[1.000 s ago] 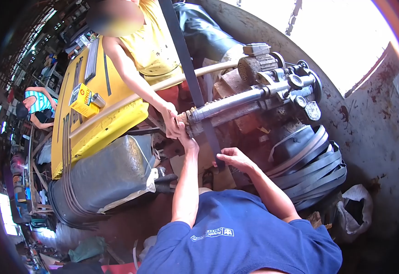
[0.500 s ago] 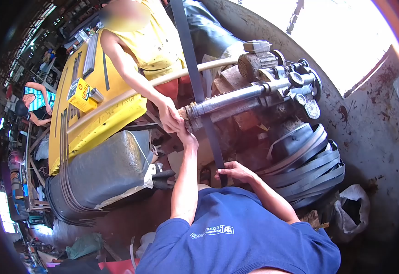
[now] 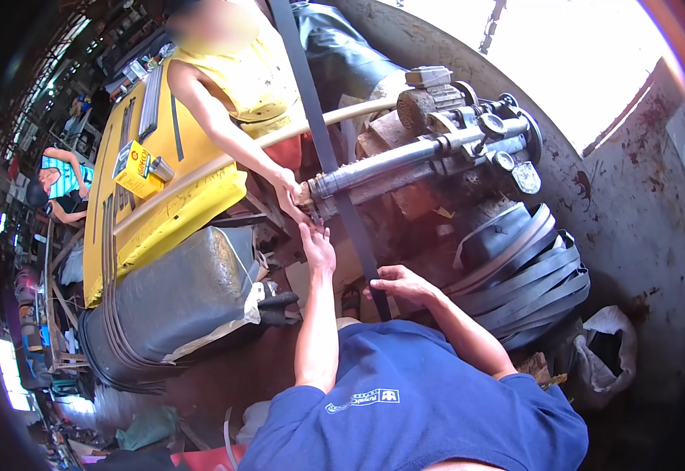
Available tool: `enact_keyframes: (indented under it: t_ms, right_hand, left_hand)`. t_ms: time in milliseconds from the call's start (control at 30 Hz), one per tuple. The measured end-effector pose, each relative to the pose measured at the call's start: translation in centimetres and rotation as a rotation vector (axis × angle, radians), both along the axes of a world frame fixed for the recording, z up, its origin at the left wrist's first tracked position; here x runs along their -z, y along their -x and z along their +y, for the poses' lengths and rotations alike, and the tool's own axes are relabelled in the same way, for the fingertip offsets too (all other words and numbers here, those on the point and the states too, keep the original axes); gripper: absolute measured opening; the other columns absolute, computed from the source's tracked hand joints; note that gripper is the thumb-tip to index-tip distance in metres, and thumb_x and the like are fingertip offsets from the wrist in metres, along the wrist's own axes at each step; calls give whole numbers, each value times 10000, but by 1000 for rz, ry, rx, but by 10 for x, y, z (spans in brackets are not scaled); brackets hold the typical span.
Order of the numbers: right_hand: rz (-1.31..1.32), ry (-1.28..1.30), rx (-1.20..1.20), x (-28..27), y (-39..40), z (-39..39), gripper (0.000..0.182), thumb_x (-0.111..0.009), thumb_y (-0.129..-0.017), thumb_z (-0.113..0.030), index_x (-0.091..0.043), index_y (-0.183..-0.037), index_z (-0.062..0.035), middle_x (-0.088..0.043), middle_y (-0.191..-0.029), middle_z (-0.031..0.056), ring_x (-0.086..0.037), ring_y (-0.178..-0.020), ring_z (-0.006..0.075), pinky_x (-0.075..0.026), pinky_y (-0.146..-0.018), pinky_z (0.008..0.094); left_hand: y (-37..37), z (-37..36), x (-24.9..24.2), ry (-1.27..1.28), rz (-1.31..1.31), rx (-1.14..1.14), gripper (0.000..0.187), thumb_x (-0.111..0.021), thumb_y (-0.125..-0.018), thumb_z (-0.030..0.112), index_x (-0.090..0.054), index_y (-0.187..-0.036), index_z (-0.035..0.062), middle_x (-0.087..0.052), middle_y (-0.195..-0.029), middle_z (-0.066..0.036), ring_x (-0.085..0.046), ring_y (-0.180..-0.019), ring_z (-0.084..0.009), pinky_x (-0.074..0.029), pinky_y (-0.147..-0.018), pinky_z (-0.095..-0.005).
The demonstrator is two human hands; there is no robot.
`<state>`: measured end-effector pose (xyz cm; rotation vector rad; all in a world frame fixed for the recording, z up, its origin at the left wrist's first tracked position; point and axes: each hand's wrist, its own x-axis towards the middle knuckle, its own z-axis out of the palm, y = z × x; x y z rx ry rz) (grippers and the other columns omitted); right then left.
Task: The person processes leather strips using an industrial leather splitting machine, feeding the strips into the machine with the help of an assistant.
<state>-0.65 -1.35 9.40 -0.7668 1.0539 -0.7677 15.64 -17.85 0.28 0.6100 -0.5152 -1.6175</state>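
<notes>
A long black rubber strap (image 3: 315, 118) runs from the top of the view, past the roller machine, down toward my lap. My right hand (image 3: 405, 286) has its thumb and fingers closed at the strap's edge, just in front of my blue shirt. My left hand (image 3: 319, 250) is raised with fingers extended and holds nothing I can see. Its fingertips are close to the hand (image 3: 286, 191) of a person in yellow; whether they touch is hard to tell. That person's hand is at the end of the machine's metal roller (image 3: 382, 166).
A yellow-topped table (image 3: 193, 141) at left carries a yellow box (image 3: 136, 169), a can (image 3: 161, 168) and dark strips. Below it lies a large black wrapped bundle (image 3: 185, 279). Coiled black straps (image 3: 527, 294) are piled at right, near a white sack (image 3: 611, 322). Another person (image 3: 64, 177) is far left.
My left hand has drawn slightly down from the other person's hand, and its fingers have opened. My right hand has shifted slightly up at the strap. The view has shifted a little.
</notes>
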Motion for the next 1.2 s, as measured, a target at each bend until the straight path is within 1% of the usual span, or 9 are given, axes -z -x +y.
enact_keyframes:
  t_ms: [100,133,167,300,467,733,900,1067,1200]
  right_hand:
    - [-44,9,11,5,-1,3,268,-588,-934,-232,-590,-1085,-11,-682,-1003,80,-649,-916,147,-499,-857,294]
    - [-68,13,19,6,-1,4,269,-591,-932,-233,-589,-1089,-14,-682,-1007,80,-649,-914,148,-501,-854,294]
    - [-68,18,-1,4,0,5,278,-590,-933,-234,-579,-1104,-15,-679,-1022,83,-645,-933,151,-494,-869,301]
    - [-61,40,-52,-5,0,6,300,-585,-936,-241,-561,-1134,-16,-673,-1047,84,-638,-956,152,-487,-881,308]
    - [-66,67,-69,-3,2,9,307,-584,-937,-253,-562,-1134,-18,-674,-1030,71,-639,-927,141,-492,-852,302]
    - [-125,120,19,-10,-3,5,261,-549,-950,-193,-546,-1143,-18,-674,-996,88,-650,-886,161,-511,-832,310]
    - [-156,122,113,-26,-7,-10,221,-542,-947,-140,-531,-1116,4,-668,-928,86,-648,-804,155,-523,-723,277]
    - [-183,178,162,-28,-10,-38,198,-534,-952,-144,-530,-1098,-11,-667,-923,99,-649,-765,154,-524,-686,265]
    - [-227,170,236,-35,-12,-61,155,-532,-955,-155,-541,-1055,-37,-663,-888,85,-649,-746,149,-520,-690,266]
  left_hand:
    - [-15,31,-7,-14,-131,75,747,-360,-897,672,-275,-1447,173,-496,-1350,9,-420,-1204,-153,-199,-999,-388]
    - [-21,42,-2,-39,-182,106,822,-340,-902,672,-117,-1498,151,-460,-1406,-20,-420,-1217,-153,-190,-1016,-394]
    - [-28,54,1,-47,-257,139,850,-341,-903,670,-64,-1504,136,-458,-1411,-28,-414,-1238,-156,-174,-1043,-396]
    - [-62,94,21,-175,-356,258,816,-348,-910,650,-111,-1497,135,-472,-1396,-47,-415,-1246,-167,-167,-1062,-394]
    - [-87,135,35,-329,-438,279,824,-399,-882,661,-203,-1472,121,-534,-1322,-74,-485,-1172,-184,-242,-1001,-373]
    - [-106,170,79,-552,-509,352,866,-427,-860,664,-182,-1477,108,-549,-1286,-89,-507,-1157,-220,-224,-1039,-427]
    - [-128,184,100,-683,-614,343,867,-429,-869,649,-174,-1478,88,-541,-1301,-107,-524,-1161,-246,-213,-1073,-453]
    - [-165,209,137,-818,-675,329,938,-489,-834,661,-142,-1488,86,-507,-1322,-169,-512,-1167,-307,-310,-1032,-451]
    - [-187,225,139,-921,-749,353,920,-475,-839,661,-154,-1488,93,-501,-1332,-159,-476,-1209,-296,-302,-1033,-450]
